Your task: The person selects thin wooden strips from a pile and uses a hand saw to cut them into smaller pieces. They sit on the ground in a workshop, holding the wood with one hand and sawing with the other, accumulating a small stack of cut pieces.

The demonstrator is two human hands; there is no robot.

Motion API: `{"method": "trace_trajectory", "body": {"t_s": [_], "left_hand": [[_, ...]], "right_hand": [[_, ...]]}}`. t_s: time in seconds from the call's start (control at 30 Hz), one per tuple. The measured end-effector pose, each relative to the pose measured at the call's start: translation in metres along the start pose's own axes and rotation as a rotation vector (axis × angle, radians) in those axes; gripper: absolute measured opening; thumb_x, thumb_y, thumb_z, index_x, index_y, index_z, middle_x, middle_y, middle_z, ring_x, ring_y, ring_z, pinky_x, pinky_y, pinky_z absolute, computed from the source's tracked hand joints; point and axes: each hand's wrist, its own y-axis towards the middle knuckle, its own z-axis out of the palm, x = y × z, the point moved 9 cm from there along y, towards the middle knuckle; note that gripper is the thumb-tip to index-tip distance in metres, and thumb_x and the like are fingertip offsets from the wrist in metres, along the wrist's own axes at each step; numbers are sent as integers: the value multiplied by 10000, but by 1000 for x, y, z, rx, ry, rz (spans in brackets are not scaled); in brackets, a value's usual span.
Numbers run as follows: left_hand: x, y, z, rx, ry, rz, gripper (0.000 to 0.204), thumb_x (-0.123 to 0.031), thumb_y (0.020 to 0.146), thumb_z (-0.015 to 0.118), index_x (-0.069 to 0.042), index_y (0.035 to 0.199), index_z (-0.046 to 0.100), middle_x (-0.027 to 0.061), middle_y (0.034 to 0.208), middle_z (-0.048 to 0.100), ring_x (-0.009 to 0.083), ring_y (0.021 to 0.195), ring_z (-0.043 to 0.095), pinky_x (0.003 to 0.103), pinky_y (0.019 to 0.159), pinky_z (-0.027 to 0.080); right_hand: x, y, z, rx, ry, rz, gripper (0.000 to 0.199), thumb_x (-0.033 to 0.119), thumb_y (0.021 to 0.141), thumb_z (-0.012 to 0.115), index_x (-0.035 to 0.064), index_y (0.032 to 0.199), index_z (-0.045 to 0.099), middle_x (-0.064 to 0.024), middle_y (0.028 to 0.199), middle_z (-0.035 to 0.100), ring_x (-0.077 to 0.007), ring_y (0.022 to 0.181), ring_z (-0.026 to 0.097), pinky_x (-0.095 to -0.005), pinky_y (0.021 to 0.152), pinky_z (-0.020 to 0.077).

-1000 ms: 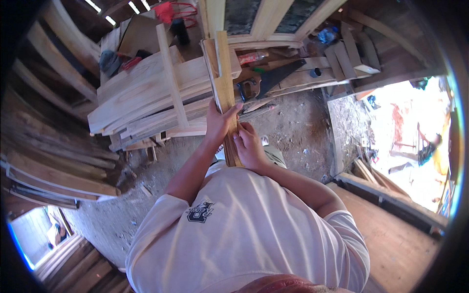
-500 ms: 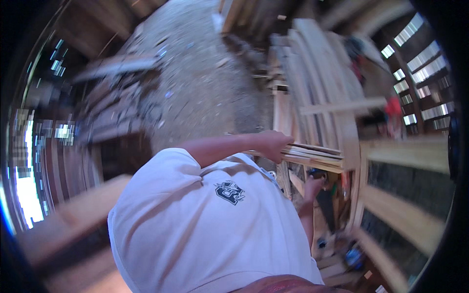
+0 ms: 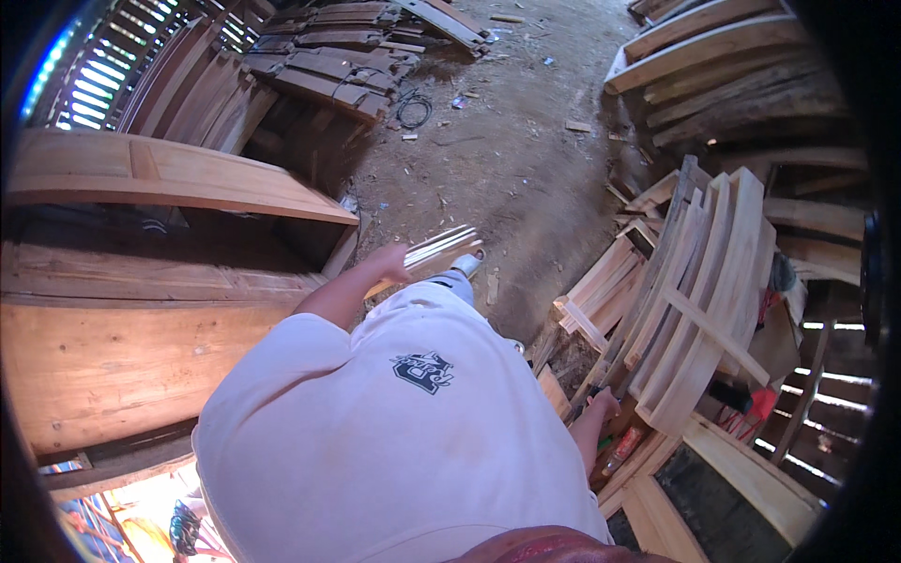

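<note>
My left hand [image 3: 392,263] is closed round a bundle of thin, pale wooden strips [image 3: 439,246]. The strips point away from me, above the dirt floor and beside my shoe [image 3: 469,261]. Down at my right side, my right hand [image 3: 605,403] has its fingers curled. A small dark object [image 3: 593,390] shows at that hand, but its kind cannot be made out. Near it stands a stack of long pale boards [image 3: 699,281], with a shorter slat [image 3: 715,336] lying across them.
A large wooden cabinet-like frame [image 3: 141,361] stands at my left. Stacked planks [image 3: 333,70] and a coiled black cable [image 3: 413,109] lie at the far left. Thick timbers [image 3: 723,47] fill the far right. A panelled wooden frame [image 3: 668,511] leans at the near right. Wood scraps litter the dirt floor [image 3: 526,159].
My body and view have turned right. The strips in my left hand have swung from the right-hand boards to near the left cabinet, over the floor. My right hand stays low at my right side.
</note>
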Motion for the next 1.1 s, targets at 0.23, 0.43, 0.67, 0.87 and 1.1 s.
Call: {"method": "trace_trajectory", "body": {"t_s": [0.23, 0.43, 0.67, 0.87, 1.1], "left_hand": [[146, -16, 51, 54, -70, -275, 644, -344, 654, 900, -13, 1179, 728, 230, 1188, 728, 371, 1089, 716, 436, 925, 576], [185, 22, 36, 223, -195, -361, 596, -327, 669, 897, 7, 1142, 756, 223, 1157, 743, 337, 1053, 738, 414, 912, 580], [238, 152, 23, 228, -256, -207, 661, -361, 630, 906, 13, 1154, 754, 225, 1125, 752, 354, 1009, 746, 414, 892, 585], [212, 242, -77, 169, -179, -86, 682, -357, 630, 894, -14, 1196, 732, 249, 1202, 717, 355, 1093, 718, 430, 921, 570], [88, 293, -253, -56, -292, 267, 634, -309, 659, 827, -6, 1184, 642, 261, 1163, 710, 410, 1078, 695, 470, 917, 561]], "right_hand": [[-2, 7, 21, 8, 145, 117, 612, 256, 843, 761, -36, 1299, 475, -239, 1131, 699, -355, 1022, 739, -497, 715, 637], [8, -59, -26, -211, 175, 94, 616, 227, 837, 755, -25, 1328, 483, -242, 1129, 703, -348, 987, 744, -482, 713, 628], [61, -185, -114, -647, -28, -79, 626, 194, 829, 749, -13, 1361, 492, -246, 1127, 709, -340, 947, 749, -466, 711, 618], [95, -287, -190, -851, -247, -141, 639, 165, 822, 743, -3, 1389, 500, -249, 1126, 713, -334, 912, 754, -451, 709, 610], [165, -328, -158, -232, -47, -452, 596, 137, 829, 711, 2, 1381, 530, -127, 1042, 717, -236, 880, 703, -364, 759, 555]]}}
